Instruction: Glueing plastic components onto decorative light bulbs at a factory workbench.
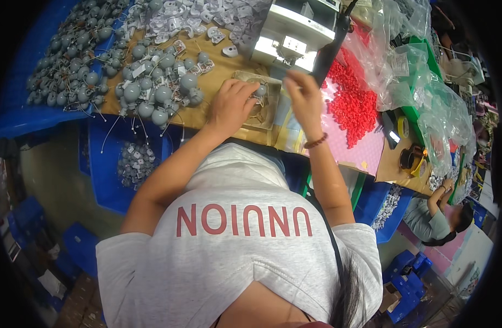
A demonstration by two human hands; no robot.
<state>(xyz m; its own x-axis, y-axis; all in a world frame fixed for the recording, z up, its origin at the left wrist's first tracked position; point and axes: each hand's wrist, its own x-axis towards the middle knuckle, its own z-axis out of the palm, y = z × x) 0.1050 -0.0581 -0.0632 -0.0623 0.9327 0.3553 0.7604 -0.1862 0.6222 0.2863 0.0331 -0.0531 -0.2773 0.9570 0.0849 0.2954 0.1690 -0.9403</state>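
My left hand point(233, 107) reaches over a shallow beige tray point(272, 112) with its fingers bent together. At its fingertips is a small part with a round grey ball point(260, 91), which the fingers grip; its lower portion is partly hidden. To the right of the tray my right hand point(305, 101) is raised, fingers curled and smeared by motion, so anything in them does not show. Just beyond both hands stands a white bench machine point(294, 27) with a brightly lit front, where a small white block point(293, 46) sits.
Grey ball parts with wires point(159, 90) are heaped left of the tray. White plastic pieces point(196, 16) lie beyond. Small red parts point(352, 104) spread over a pink sheet to the right, near tape rolls point(412, 158). Blue bins point(111, 186) stand below. A person point(439, 218) sits far right.
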